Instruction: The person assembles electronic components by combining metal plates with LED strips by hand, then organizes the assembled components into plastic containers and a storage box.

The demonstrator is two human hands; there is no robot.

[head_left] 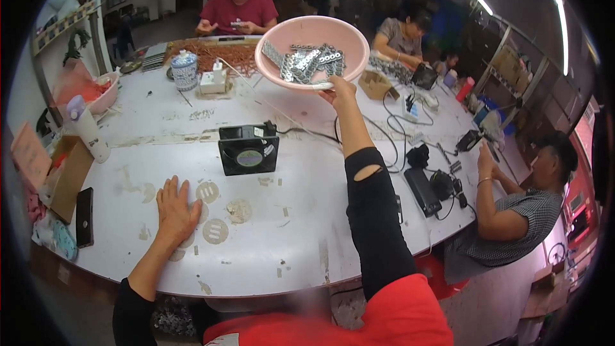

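My right arm stretches far across the table, and my right hand [339,91] grips the near rim of a pink plastic basin [269,67]. The basin is tilted toward me above the table. In it lies a heap of silver metal strips [311,61] with rows of round holes. My left hand [175,210] rests flat on the white table [256,263], fingers spread, holding nothing. Round stuck-on paper marks [215,231] lie beside it. A small black square fan [248,150] stands upright between my two arms.
Across the table a person in a dark red shirt [240,9] handles something small. Two others sit along the right side. Black adapters with cables [419,191] lie at right. A white bottle [88,131], cardboard box [70,176] and dark phone-like slab [84,216] line the left edge.
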